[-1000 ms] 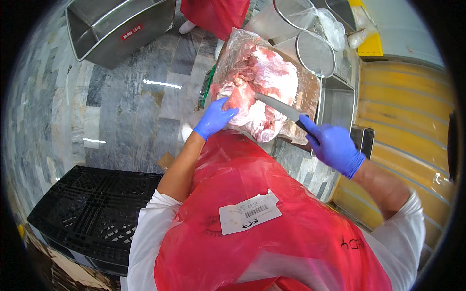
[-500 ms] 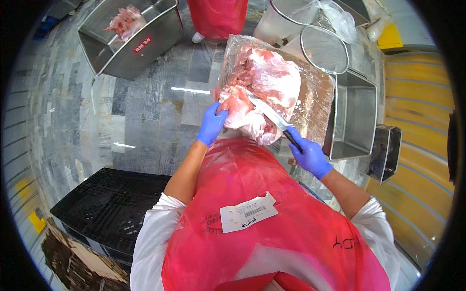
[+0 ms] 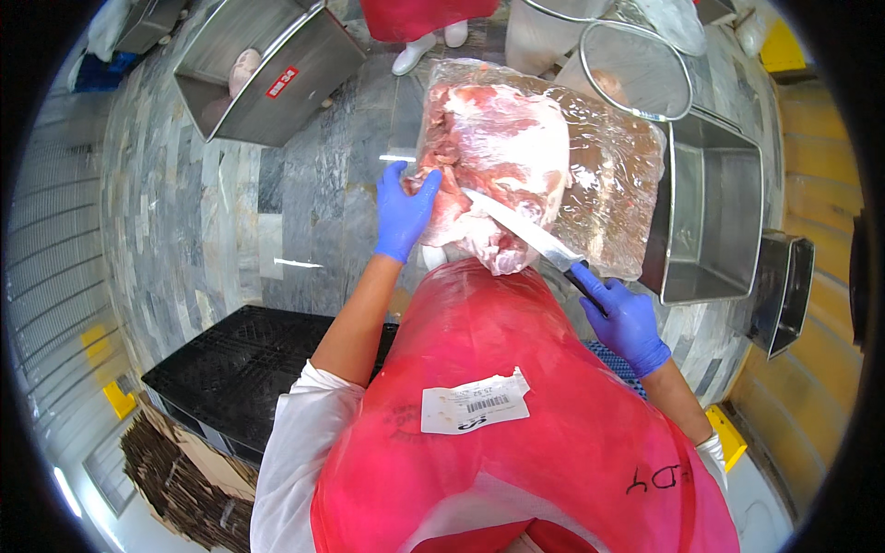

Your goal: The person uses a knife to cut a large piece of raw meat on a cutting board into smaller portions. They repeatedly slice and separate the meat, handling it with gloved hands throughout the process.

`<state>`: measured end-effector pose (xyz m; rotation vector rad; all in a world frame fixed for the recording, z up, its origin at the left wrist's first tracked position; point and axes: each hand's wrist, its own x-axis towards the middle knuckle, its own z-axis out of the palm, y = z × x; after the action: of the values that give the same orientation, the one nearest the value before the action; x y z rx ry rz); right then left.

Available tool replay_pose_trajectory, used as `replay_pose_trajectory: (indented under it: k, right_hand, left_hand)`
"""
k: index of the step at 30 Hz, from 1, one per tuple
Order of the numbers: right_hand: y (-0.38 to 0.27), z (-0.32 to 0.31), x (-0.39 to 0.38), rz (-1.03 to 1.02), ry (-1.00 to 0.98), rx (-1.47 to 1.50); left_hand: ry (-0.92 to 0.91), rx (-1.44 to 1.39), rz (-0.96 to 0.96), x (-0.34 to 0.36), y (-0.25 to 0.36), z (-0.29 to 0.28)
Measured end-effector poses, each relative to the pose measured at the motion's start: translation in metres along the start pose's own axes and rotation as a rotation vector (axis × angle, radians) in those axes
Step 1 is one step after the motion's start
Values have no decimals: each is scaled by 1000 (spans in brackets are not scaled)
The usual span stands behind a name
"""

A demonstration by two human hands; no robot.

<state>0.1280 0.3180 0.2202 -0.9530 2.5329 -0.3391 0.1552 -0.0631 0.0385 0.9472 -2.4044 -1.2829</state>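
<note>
Off the near edge of the wrapped surface (image 3: 613, 161), the right hand (image 3: 627, 321) is closed round the knife (image 3: 521, 226), which slants onto the meat (image 3: 507, 134). The left hand (image 3: 406, 210) is spread at the left edge; whether it pinches, I can't tell. Meat fills that side; bare surface runs to the right edge.

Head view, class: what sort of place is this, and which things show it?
Probably a meat-cutting room: raw meat lies on a plastic-wrapped surface, the gloved right hand holds a long knife, and a metal tub stands nearby.
</note>
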Motion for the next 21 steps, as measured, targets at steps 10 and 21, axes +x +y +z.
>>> replay_pose_trajectory:
  k: [10, 21]
  right_hand:
    - [35, 53, -54, 259, 336, 327]
    - [46, 84, -54, 578, 246, 582]
  left_hand:
    - [-278, 2, -309, 56, 2, 41]
    - [-446, -264, -525, 76, -16, 18]
